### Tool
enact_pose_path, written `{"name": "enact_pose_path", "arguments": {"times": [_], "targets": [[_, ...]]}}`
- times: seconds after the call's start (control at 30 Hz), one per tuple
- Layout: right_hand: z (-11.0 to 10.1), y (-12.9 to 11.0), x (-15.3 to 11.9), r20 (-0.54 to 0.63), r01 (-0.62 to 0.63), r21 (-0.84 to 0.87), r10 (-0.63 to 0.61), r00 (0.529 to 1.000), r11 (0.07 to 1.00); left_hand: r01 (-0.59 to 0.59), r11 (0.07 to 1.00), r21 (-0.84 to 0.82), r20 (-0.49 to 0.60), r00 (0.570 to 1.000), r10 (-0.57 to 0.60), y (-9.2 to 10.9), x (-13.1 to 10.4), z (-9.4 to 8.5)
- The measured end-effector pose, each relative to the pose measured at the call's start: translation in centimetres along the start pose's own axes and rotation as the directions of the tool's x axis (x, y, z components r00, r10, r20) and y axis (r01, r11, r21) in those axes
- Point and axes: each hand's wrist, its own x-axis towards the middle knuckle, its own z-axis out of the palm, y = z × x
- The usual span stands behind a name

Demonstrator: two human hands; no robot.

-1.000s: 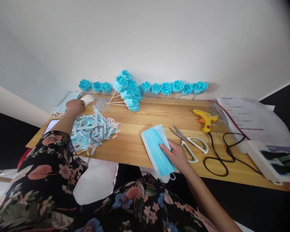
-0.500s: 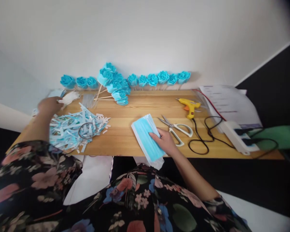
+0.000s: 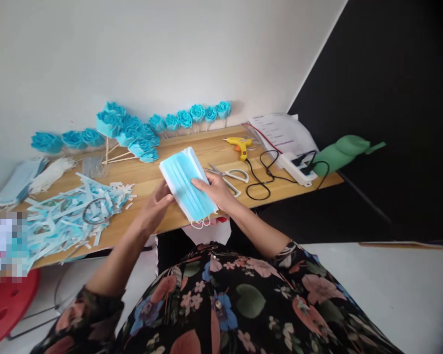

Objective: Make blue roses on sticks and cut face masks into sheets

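Observation:
A stack of blue face masks (image 3: 189, 186) is held above the table's front edge, its white ear loops hanging at the lower end. My right hand (image 3: 214, 190) grips the stack from the right, with the thumb on top. At the stack's left edge is my left hand (image 3: 158, 205), its thumb apart from the fingers, which go partly behind the masks. White-handled scissors (image 3: 231, 176) lie just right of my right hand. A pile of cut blue and white strips (image 3: 73, 211) lies to the left of my left hand.
Blue flowers on sticks (image 3: 132, 132) lie along the wall. To the right are a yellow glue gun (image 3: 240, 146), its black cord, a white power strip (image 3: 297, 169), papers (image 3: 283, 132) and a green bottle (image 3: 342, 152). More masks (image 3: 20, 182) and white loops (image 3: 53, 173) lie left.
My left hand has come from the white loops at the far left to the mask stack. My right hand still holds the stack, now lifted a little. The view has turned right.

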Motion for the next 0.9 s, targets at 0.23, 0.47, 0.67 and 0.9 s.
{"name": "enact_pose_path", "arguments": {"times": [0.23, 0.47, 0.67, 0.9], "targets": [[-1.5, -2.0, -1.4, -0.037, 0.198, -0.213, -0.210, 0.977, 0.957, -0.032, 0.996, -0.079, -0.260, 0.965, 0.010, -0.9, 2.2, 5.8], [-4.4, -3.5, -0.9, -0.031, 0.268, -0.323, -0.293, 0.956, 0.908, -0.243, 0.921, 0.305, -0.415, 0.836, 0.359, 0.5, 3.3, 6.4], [-8.5, -0.8, -0.8, -0.053, 0.217, -0.722, -0.365, 0.930, 0.657, -0.122, 0.933, 0.340, -0.424, 0.865, 0.268, -2.3, 4.2, 4.1], [-9.9, 1.5, -1.5, 0.126, 0.205, -0.935, -0.267, 0.955, 0.290, -0.198, 0.972, 0.125, -0.493, 0.838, 0.234, -2.8, 4.2, 3.0]]}}
